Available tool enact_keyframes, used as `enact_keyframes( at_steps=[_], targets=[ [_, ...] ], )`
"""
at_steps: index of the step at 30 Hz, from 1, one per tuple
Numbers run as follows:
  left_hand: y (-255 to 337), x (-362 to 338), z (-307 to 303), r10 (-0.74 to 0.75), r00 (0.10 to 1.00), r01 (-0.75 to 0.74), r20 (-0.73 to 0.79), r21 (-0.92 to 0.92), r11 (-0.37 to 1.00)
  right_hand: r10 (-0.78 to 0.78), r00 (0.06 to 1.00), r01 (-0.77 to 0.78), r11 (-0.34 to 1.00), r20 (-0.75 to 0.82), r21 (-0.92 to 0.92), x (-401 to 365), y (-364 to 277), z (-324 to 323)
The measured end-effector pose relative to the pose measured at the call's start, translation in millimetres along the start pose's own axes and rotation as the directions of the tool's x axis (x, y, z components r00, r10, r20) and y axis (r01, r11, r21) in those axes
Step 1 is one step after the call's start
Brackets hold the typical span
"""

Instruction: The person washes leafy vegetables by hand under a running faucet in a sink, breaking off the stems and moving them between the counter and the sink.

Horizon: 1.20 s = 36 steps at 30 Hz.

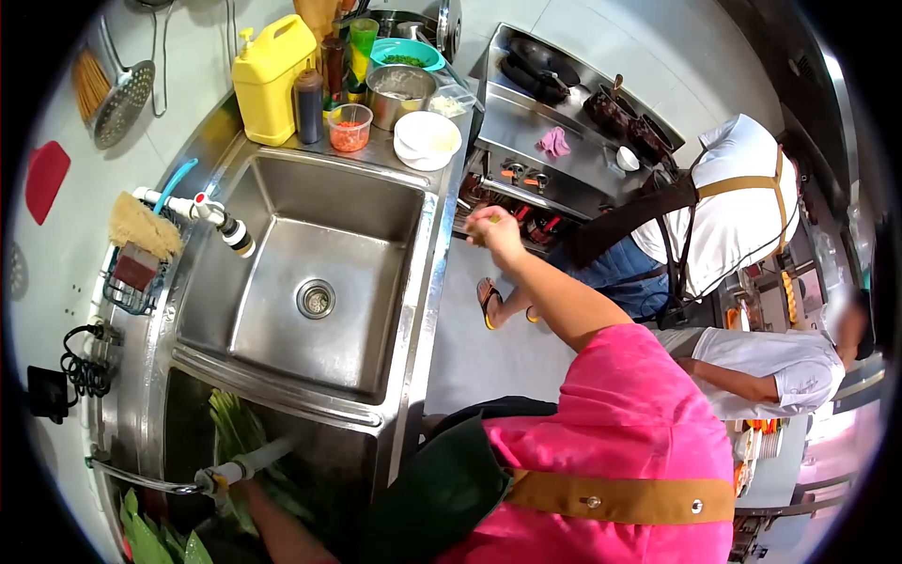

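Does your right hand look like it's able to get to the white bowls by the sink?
Probably yes: the right hand is raised just past the counter edge, near the white bowls, and nothing seems to block the way.

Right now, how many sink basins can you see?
2. One basin, with a round drain, lies nearest the yellow jug. The other basin, with long green leaves in it, is beside the first, partly hidden by a forearm.

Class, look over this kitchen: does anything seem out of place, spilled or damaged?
Perhaps one thing: a pink cloth lies crumpled on the steel counter near a dark pan, rather than folded or hung away. No clear spill or damage shows, though the sink with leafy greens is partly hidden.
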<state>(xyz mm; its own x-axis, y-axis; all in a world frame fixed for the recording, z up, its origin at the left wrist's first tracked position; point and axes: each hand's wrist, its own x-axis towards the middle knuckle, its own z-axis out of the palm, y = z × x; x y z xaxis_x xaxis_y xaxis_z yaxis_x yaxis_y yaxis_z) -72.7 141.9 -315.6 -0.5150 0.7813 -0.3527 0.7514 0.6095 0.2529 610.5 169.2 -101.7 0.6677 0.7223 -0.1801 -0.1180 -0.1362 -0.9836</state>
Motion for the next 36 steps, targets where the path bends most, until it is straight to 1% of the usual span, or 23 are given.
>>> enact_keyframes(
  at_steps=[1,4,6,8,9,11,12,13,14,16,18,20,21,22,24,25,26,28,29,32,33,35,36],
  targets=[
    [0.7,5.5,16.8,0.023,1.000,-0.023,0.005,-0.012,1.000,0.048,0.992,-0.044,0.999,0.113,-0.031,-10.5,-3.2,8.1],
    [-14.3,19.9,55.2,0.093,0.996,-0.094,-0.012,-0.097,0.991,0.031,0.962,0.020,0.983,0.271,-0.185,-40.5,-6.2,42.8],
    [-30.4,27.6,74.6,0.191,0.979,-0.201,-0.068,-0.202,0.958,0.069,0.888,0.092,0.942,0.454,-0.323,-69.9,-22.5,71.0],
    [-53.8,24.9,88.4,0.277,0.948,-0.311,-0.155,-0.274,0.910,0.008,0.725,0.370,0.838,0.689,-0.400,-90.9,-11.9,95.1],
    [-25.3,-8.8,60.1,0.238,0.963,-0.264,-0.129,-0.253,0.931,0.108,0.671,0.377,0.802,0.734,-0.463,-114.4,-24.3,113.0],
    [42.0,-85.8,-5.2,0.156,0.985,-0.168,-0.075,-0.203,0.965,0.091,0.440,0.480,0.817,0.894,-0.319,-145.1,-18.2,142.6],
    [72.4,-121.9,-48.7,0.047,0.999,-0.047,-0.004,-0.232,0.972,0.105,0.362,0.455,0.847,0.926,-0.273,-163.5,-14.6,157.7],
    [72.5,-138.3,-59.3,0.075,0.993,-0.102,-0.093,-0.343,0.934,0.171,0.297,0.343,0.899,0.939,-0.272,-179.4,-4.4,174.4],
    [59.8,-141.0,-53.6,0.049,0.989,-0.093,-0.143,-0.323,0.942,0.238,0.243,0.227,0.929,0.940,-0.293,-194.0,2.4,186.9],
    [61.5,-165.2,-72.4,-0.055,0.996,0.028,-0.077,-0.314,0.949,0.304,0.141,0.208,0.921,0.942,-0.328,-221.2,15.9,221.1],
    [59.9,-189.8,-89.3,-0.062,0.995,0.034,-0.076,-0.327,0.945,0.446,0.124,0.066,0.888,0.887,-0.455,-241.2,44.5,252.7],
    [55.8,-207.2,-103.9,-0.039,0.997,0.013,-0.073,-0.332,0.943,0.570,0.292,-0.018,0.806,0.768,-0.592,-258.4,70.6,281.8],
    [53.5,-214.0,-113.4,0.004,1.000,-0.003,0.001,-0.337,0.941,0.555,0.249,-0.061,0.827,0.794,-0.559,-256.5,80.3,295.3],
    [48.7,-219.5,-116.3,0.050,0.996,-0.021,0.075,-0.348,0.937,0.556,0.288,-0.057,0.823,0.780,-0.566,-255.5,85.1,307.3],
    [30.7,-221.4,-107.9,0.049,0.998,-0.031,0.036,-0.400,0.916,0.501,0.320,0.139,0.814,0.804,-0.563,-253.6,89.2,322.1],
    [22.9,-222.2,-104.8,0.062,0.998,-0.055,0.001,-0.441,0.896,0.413,0.376,0.386,0.744,0.830,-0.545,-250.2,104.3,328.4],
    [19.4,-225.6,-108.6,0.049,0.999,-0.043,0.000,-0.447,0.893,0.318,0.323,0.692,0.563,0.891,-0.452,-240.5,120.1,334.9],
    [17.5,-232.3,-118.9,0.045,0.997,-0.070,-0.066,-0.447,0.892,0.305,-0.094,0.867,0.493,0.948,-0.073,-241.0,121.4,332.7],
    [15.3,-230.4,-117.1,0.036,0.997,-0.063,-0.069,-0.453,0.889,0.659,-0.026,0.776,0.488,0.752,-0.401,-253.0,106.1,330.6],
    [17.5,-230.2,-117.7,0.052,0.998,-0.063,-0.036,-0.511,0.857,0.677,-0.230,0.844,0.497,0.699,-0.204,-259.0,114.7,319.0],
    [19.6,-232.4,-120.6,0.067,0.996,-0.087,-0.056,-0.517,0.851,0.680,-0.233,0.845,0.495,0.695,-0.201,-258.4,126.7,318.7],
    [24.8,-238.9,-132.9,0.079,0.994,-0.106,-0.074,-0.524,0.845,0.715,0.038,0.502,0.590,0.698,-0.632,-259.1,153.3,317.3],
    [26.9,-241.7,-138.1,0.071,0.996,-0.086,-0.049,-0.538,0.838,0.717,0.037,0.502,0.589,0.696,-0.633,-258.5,160.4,316.8]
  ],
)
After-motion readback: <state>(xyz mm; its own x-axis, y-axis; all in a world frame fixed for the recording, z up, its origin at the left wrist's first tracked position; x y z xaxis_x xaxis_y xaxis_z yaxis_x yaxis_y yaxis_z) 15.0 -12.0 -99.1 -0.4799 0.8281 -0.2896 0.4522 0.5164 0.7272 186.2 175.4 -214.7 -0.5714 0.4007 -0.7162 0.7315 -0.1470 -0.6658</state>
